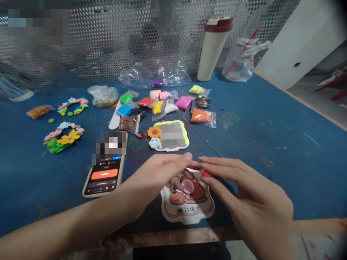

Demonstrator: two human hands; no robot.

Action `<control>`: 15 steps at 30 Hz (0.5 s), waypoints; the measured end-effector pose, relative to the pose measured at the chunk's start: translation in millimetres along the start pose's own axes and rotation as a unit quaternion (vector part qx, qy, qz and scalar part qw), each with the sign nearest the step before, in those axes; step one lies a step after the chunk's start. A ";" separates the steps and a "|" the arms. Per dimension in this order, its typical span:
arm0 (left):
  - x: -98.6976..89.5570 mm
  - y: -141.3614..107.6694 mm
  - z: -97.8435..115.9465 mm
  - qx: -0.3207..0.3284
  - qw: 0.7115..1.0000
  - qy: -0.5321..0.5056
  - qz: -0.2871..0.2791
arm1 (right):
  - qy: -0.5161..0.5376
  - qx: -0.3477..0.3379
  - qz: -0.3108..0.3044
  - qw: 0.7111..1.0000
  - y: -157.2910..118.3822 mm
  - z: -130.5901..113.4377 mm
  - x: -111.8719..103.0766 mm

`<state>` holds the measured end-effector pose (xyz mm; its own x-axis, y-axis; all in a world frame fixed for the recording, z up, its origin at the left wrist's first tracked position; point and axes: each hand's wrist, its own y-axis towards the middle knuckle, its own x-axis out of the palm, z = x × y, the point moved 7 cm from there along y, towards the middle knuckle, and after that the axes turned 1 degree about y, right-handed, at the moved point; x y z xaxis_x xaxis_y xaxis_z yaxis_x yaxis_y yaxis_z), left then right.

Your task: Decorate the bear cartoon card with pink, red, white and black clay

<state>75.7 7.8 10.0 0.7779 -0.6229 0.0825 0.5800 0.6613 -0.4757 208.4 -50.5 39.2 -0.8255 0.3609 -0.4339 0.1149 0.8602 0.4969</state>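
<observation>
Red clay sits at the card's far right corner, between thumb and fingers of the right hand; reads as a light pinch. Left hand arches over the far left part of the card, fingers curled down; can't tell from here if they grasp anything. Card lies flat on the worktop, close to the near edge. Pink disc shows mid-card, clay or print, can't tell. My read on handling: clay is light, soft, a bit tacky; it'll dent and take prints, so pinch by the sides, minimal squeeze. Card looks thin, light, fairly stiff, likely to skate on that smooth top; pin or lift it by the bare near rim, off the artwork. Mirror lies just beyond the hands, lime trim on its far and right edges, orange flower and blue flower at left. Treat it as rigid, slick, breakable; take it by the bare near edge, don't load the trim or petals. Rod lies right of it, thin, probably rolls. Phone left of the left hand.
</observation>
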 end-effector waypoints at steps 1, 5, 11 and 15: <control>-1.7 -1.0 1.8 0.009 1.000 0.000 0.009 | 0.021 0.019 -0.001 1.000 0.2 3.0 -0.5; -1.7 -7.4 7.8 0.041 0.999 0.022 0.009 | 0.092 0.058 -0.025 0.994 1.0 9.2 1.9; 2.4 -15.8 6.8 0.066 0.996 0.053 0.019 | 0.110 0.038 -0.051 0.992 0.6 5.3 3.8; 5.3 -16.7 1.0 0.082 0.996 0.041 0.013 | 0.110 0.016 -0.061 0.992 -0.8 2.1 6.1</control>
<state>70.4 -6.1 19.3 0.7749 -0.6321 -0.0039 0.5963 0.7330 -0.3274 204.4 -48.3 34.6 -0.9348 0.1684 -0.3126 0.0206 0.9047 0.4255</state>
